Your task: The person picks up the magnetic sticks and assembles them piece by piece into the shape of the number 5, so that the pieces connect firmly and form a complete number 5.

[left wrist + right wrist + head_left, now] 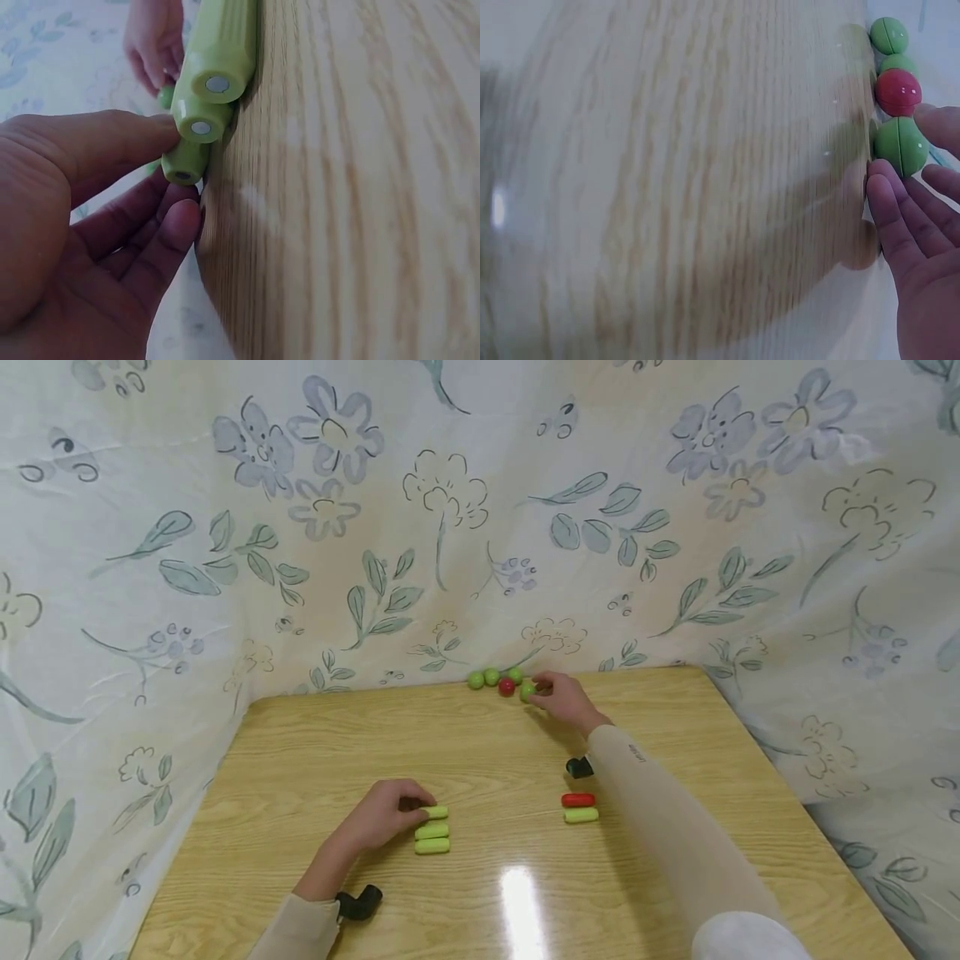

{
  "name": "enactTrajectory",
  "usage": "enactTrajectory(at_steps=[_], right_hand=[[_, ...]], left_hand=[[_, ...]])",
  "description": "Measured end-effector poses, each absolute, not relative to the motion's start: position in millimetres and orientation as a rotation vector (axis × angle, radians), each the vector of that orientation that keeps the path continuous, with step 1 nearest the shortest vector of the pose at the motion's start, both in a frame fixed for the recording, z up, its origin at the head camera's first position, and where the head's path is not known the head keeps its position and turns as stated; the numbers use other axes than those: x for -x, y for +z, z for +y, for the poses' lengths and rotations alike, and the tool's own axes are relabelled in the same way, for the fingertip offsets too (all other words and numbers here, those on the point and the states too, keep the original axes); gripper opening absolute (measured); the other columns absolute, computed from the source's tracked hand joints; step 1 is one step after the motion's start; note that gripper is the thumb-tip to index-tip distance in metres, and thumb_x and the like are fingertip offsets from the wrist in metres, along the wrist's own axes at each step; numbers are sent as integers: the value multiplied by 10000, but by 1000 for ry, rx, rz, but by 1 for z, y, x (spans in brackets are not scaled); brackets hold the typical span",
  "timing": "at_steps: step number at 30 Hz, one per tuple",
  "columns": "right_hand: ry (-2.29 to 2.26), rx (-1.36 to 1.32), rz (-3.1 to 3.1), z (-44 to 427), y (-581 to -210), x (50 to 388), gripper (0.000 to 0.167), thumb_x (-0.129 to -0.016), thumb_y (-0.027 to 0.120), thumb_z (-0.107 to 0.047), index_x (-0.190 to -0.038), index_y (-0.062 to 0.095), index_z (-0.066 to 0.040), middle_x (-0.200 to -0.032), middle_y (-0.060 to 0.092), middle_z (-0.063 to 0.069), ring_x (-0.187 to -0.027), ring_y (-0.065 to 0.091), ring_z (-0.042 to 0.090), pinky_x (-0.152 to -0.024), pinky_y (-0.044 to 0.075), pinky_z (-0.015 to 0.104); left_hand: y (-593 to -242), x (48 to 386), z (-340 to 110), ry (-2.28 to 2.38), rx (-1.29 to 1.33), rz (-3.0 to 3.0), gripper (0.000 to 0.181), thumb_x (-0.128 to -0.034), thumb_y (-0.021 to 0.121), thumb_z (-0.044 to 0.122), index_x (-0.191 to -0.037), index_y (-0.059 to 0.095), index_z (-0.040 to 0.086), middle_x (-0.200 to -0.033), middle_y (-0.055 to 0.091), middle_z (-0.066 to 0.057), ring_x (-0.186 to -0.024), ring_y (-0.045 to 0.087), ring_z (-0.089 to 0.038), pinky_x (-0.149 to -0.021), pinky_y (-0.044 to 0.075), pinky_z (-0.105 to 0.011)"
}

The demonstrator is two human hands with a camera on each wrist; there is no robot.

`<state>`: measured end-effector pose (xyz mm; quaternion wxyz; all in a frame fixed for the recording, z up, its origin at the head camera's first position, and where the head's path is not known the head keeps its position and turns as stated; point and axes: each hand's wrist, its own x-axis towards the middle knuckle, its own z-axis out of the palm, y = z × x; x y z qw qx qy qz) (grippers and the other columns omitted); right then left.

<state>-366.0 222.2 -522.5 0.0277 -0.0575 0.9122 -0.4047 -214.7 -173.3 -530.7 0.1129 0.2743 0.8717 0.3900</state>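
My left hand (381, 815) pinches a light-green cylinder (438, 812) between thumb and fingers. It is the farthest of three alike lying side by side; the middle cylinder (432, 832) and the near cylinder (432, 846) show pale round dots on their ends in the left wrist view. At the table's far edge my right hand (566, 702) holds a green ball (900, 146) with thumb and fingertips. Against that ball, in the right wrist view, sits a red ball (898, 92). Other green balls (476, 680) stand in a row to its left.
On the right half of the wooden table (337, 735), a red cylinder (578, 800) lies beside another light-green cylinder (581, 816). Flower-patterned cloth (450, 527) hangs behind the far edge and along the sides. A black wrist device (360, 903) is on the left wrist.
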Motion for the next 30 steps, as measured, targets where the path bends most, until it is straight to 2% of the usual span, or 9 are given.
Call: enactTrajectory(at_steps=[6, 13, 21, 30], right_hand=[[-1232, 170, 2841, 222, -529, 373, 489, -1033, 781, -235, -1432, 633, 4, -1312, 688, 187, -1210, 648, 344, -1066, 520, 479], [-1220, 181, 2862, 221, -534, 377, 465, -1030, 782, -212, -1409, 652, 23, -1290, 707, 186, -1204, 659, 341, -1060, 527, 474], [-1203, 174, 2882, 216, -532, 374, 407, -1042, 765, -171, -1394, 679, 13, -1276, 712, 174, -1183, 667, 325, -1031, 549, 448], [-1194, 193, 2906, 217, -529, 368, 388, -1045, 763, -178, -1379, 692, 7, -1277, 709, 167, -1173, 671, 321, -1001, 565, 444]], left_hand=[[-531, 214, -172, 1156, -807, 2594, 148, -1004, 781, 74, -1132, 832, 129, -1039, 737, 74, -879, 639, -90, -773, 552, -309], [-532, 212, -171, 1188, -741, 2621, 166, -1002, 776, 56, -1134, 830, 138, -1059, 740, 80, -933, 664, -102, -824, 565, -323], [-529, 214, -169, 1247, -710, 2614, 172, -993, 781, 37, -1135, 829, 122, -1079, 750, 51, -945, 669, -140, -819, 571, -330], [-528, 222, -164, 1239, -692, 2620, 182, -997, 786, 55, -1136, 837, 162, -1090, 752, 76, -991, 684, -124, -870, 583, -343]])
